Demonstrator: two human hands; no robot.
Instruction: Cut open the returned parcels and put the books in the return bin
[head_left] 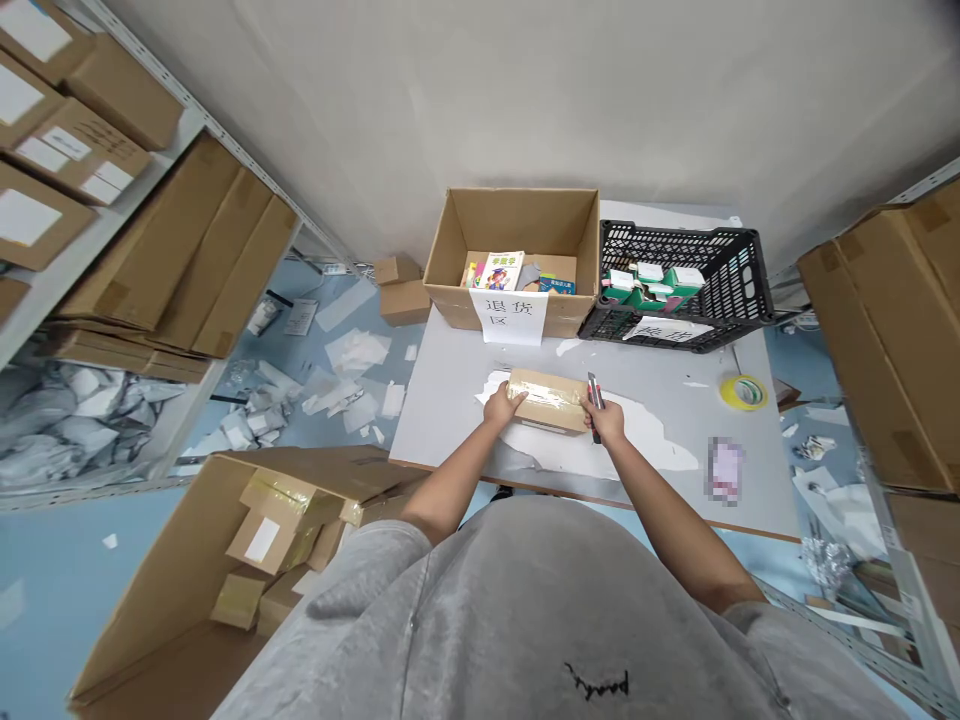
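A small brown carton (549, 398), its top covered with shiny tape, is between my two hands over the white table. My left hand (502, 406) grips the carton's left end, thumb on the near side. In my right hand (604, 418) is a utility knife (594, 400) with red and dark parts, pointing away from me. The fingers of that hand also touch the carton's right end. Under the carton lies a torn white sheet (637, 440) on the tabletop.
At the table's back stand an open cardboard box (450, 270) with books and a black plastic crate (731, 270) with green-and-white packs. A yellow tape roll (744, 392) lies to the right. A large box (165, 590) of parcels stands at lower left; shelves flank both sides.
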